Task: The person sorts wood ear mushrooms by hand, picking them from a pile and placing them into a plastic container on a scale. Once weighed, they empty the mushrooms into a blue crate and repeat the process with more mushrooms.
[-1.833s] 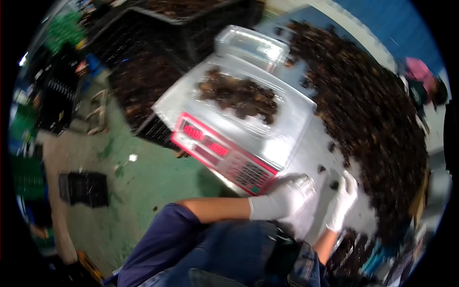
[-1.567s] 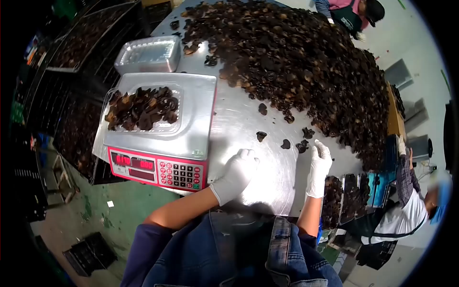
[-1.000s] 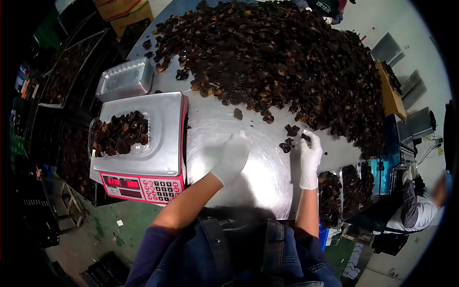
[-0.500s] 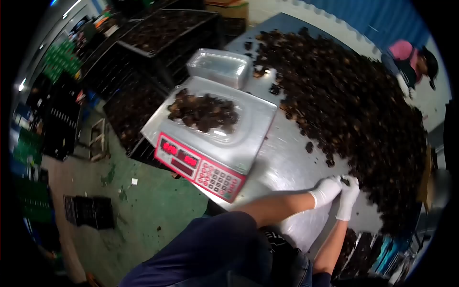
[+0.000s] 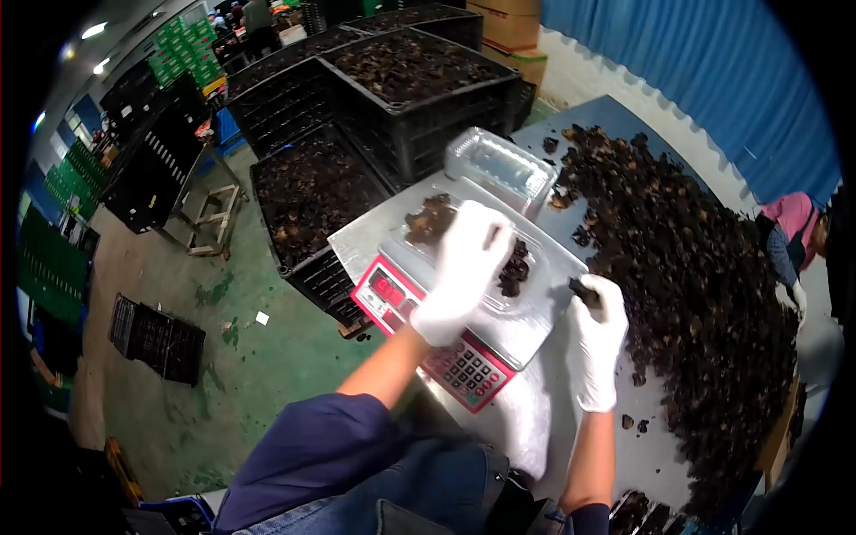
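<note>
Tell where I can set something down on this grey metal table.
The table is bare between the red-and-silver scale and the white-gloved right hand, and between that hand's forearm and the heap of dark pieces, except for a few loose ones. Crowded: the scale, with a clear plastic tray beneath the white-gloved left hand.

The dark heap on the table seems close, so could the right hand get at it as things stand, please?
Probably yes: the right hand is beside the dark heap, with nothing standing between them, though it appears to be pinching a dark piece.
</note>
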A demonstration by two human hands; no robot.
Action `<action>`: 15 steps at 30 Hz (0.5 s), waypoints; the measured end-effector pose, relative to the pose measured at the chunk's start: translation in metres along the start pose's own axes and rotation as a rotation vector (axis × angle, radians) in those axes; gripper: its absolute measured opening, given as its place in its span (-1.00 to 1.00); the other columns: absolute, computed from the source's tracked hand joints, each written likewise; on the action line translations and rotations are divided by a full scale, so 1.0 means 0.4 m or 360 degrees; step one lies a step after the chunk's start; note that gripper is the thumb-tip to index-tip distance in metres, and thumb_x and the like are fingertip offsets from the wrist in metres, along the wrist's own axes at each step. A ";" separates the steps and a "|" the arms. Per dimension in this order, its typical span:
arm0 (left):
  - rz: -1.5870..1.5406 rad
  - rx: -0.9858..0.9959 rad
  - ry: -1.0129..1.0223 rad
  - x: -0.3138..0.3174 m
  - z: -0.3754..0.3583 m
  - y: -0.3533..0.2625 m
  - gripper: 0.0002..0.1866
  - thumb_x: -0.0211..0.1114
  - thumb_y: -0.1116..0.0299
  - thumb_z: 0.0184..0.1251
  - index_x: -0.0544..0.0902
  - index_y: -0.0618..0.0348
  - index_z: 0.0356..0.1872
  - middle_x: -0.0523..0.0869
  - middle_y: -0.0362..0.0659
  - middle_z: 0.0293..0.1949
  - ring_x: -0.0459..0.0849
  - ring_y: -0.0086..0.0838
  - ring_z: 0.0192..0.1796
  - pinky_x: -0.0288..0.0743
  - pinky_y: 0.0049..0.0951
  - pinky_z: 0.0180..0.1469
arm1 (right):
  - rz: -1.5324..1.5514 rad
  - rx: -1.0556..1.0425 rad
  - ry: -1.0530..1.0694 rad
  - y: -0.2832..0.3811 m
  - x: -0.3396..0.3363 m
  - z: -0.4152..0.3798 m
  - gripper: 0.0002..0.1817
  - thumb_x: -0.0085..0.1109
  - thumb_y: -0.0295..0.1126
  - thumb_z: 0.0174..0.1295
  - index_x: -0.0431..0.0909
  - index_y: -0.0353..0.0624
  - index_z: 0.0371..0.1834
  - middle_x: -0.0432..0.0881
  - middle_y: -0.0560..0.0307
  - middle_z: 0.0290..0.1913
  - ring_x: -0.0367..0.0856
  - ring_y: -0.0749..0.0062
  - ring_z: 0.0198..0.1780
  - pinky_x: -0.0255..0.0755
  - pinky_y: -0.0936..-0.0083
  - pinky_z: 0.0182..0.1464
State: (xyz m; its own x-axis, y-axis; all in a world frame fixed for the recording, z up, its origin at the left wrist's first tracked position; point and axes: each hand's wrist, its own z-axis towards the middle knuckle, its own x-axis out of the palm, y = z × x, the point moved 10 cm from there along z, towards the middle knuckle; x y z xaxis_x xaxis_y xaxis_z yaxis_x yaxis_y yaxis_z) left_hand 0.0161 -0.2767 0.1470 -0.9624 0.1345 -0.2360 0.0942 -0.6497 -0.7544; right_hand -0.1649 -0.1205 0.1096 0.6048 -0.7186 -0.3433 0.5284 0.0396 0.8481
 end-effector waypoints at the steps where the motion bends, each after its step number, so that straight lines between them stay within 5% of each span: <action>1: 0.0056 0.0017 -0.0139 -0.062 0.023 0.044 -0.90 0.32 0.56 0.23 0.59 0.19 -0.28 0.52 -0.09 -0.29 0.60 -0.30 -0.23 0.50 -0.35 -0.14 | 0.0229 0.0108 -0.0016 -0.008 0.058 0.024 -0.74 0.23 -0.66 0.14 0.62 -0.29 -0.08 0.61 0.05 0.01 0.61 0.32 0.09 0.45 0.49 0.18; 2: -0.0035 -0.0230 -0.0201 -0.102 0.029 0.099 -0.92 0.33 0.52 0.23 0.59 0.19 -0.30 0.53 -0.09 -0.30 0.61 -0.25 -0.20 0.50 -0.31 -0.11 | 0.0196 -0.0129 -0.0002 0.038 0.103 0.049 -0.70 0.23 -0.66 0.13 0.61 -0.26 -0.03 0.62 0.02 0.02 0.61 0.28 0.07 0.45 0.47 0.17; 6: 0.0702 -0.0020 -0.0041 -0.101 0.035 0.227 -0.89 0.35 0.32 0.26 0.67 0.10 -0.30 0.60 -0.11 -0.29 0.58 -0.16 -0.09 0.48 -0.20 -0.08 | -0.0536 -0.0552 0.0294 0.099 0.289 0.096 -0.60 0.28 -0.42 0.11 0.62 -0.14 0.07 0.63 0.04 0.11 0.57 0.09 0.09 0.41 0.24 0.19; 10: 0.0610 -0.0114 -0.0034 -0.118 0.022 0.248 -0.85 0.32 0.27 0.33 0.71 0.08 -0.22 0.69 -0.10 -0.24 0.58 -0.16 -0.08 0.46 -0.17 0.01 | -0.0809 -0.0519 0.0307 0.088 0.292 0.076 -0.48 0.36 -0.33 0.05 0.59 -0.10 0.16 0.65 0.03 0.11 0.54 0.09 0.12 0.38 0.20 0.20; 15: 0.0114 -0.0205 0.0084 -0.151 0.036 0.278 -0.69 0.06 0.26 0.56 0.70 0.16 0.05 0.71 -0.07 -0.01 0.61 -0.30 0.11 0.44 -0.32 0.21 | -0.0509 -0.0296 0.0161 0.064 0.207 0.085 -0.51 0.36 -0.42 0.10 0.58 -0.15 0.17 0.65 0.01 0.12 0.56 0.11 0.11 0.39 0.26 0.22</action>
State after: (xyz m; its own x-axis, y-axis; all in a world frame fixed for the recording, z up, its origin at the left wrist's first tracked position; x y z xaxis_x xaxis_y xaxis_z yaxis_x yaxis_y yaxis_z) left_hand 0.0812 -0.3677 0.0861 -0.9376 0.1329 -0.3212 0.1970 -0.5583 -0.8059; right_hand -0.1214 -0.2026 0.1167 0.4426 -0.6431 -0.6249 0.7935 -0.0437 0.6069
